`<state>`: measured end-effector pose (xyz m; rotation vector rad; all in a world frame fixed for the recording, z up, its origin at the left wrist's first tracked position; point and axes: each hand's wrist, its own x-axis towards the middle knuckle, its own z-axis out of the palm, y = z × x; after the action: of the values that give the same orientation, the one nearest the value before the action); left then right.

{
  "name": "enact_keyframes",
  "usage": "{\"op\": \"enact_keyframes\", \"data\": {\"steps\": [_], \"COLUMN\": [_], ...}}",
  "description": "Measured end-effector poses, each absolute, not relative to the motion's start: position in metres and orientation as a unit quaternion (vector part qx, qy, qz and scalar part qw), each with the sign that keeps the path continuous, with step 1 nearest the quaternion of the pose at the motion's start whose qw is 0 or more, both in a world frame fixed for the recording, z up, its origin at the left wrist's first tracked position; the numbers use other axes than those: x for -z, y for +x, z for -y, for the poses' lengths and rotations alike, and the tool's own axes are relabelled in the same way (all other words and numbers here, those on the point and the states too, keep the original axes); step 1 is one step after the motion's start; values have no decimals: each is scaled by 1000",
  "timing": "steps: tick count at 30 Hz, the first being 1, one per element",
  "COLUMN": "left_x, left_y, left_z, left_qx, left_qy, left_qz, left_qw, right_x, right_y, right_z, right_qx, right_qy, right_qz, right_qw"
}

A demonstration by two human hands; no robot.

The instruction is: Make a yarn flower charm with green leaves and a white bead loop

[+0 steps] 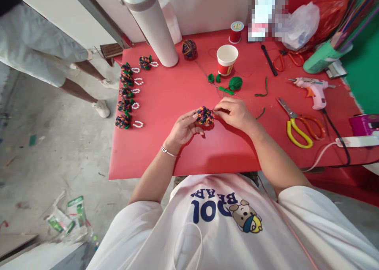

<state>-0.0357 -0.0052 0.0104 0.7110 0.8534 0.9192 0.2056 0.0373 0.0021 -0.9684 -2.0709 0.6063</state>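
Your left hand (184, 128): it is closed around the small round rosette of multicoloured yarn (205, 115), with the thumb and fingertips pinching its left side and the palm turned up.
Your right hand (235, 113): the thumb and forefinger are pinched together right at the rosette's right edge. Whatever they nip there is too small to tell.
Rosette: you hold it between both hands just above the middle of the flat red table (183, 155), nearer the near edge than the far one.
Left wrist: you wear a thin silver bracelet (168, 151).
Left edge of table: a row of matching yarn rosettes with white bead loops (126, 92) runs from near to far.
Far of your hands: a green-handled crochet hook (225, 90) lies beside a small ball of green yarn (235, 83). Beyond them stands a red and white paper cup (227, 59).
Far middle: a ball of multicoloured yarn (189, 49) sits beside a thick white pipe (154, 29), and a red spool of thread (236, 32) stands to its right.
Right of your hands: scissors with yellow and orange handles (299, 127) lie flat. A pink and white glue gun (314, 89) lies farther off, its black cord trailing near.
Far left, off the table: another person's legs and white shoes (100, 106) stand on the grey floor.
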Motion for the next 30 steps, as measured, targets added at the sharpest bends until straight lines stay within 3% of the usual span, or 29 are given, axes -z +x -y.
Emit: {"op": "enact_keyframes", "data": {"steps": [10,19,30], "left_x": [-7,-5,3], "left_y": [-26,-18,-6], "left_z": [7,5,4], "left_qx": [-435,-492,-545], "left_qy": [325,304,292], "left_qz": [-388,-407,-433], "left_qw": [745,707,655], "right_x": [-18,-16,-11], "right_y": [194,182,170], "right_z": [-20,-10,0], "right_qx": [-275,-73,-90], "right_qy": [-333,-359,-306], "right_qz": [809,858,856], "right_qw": [398,360,408]}}
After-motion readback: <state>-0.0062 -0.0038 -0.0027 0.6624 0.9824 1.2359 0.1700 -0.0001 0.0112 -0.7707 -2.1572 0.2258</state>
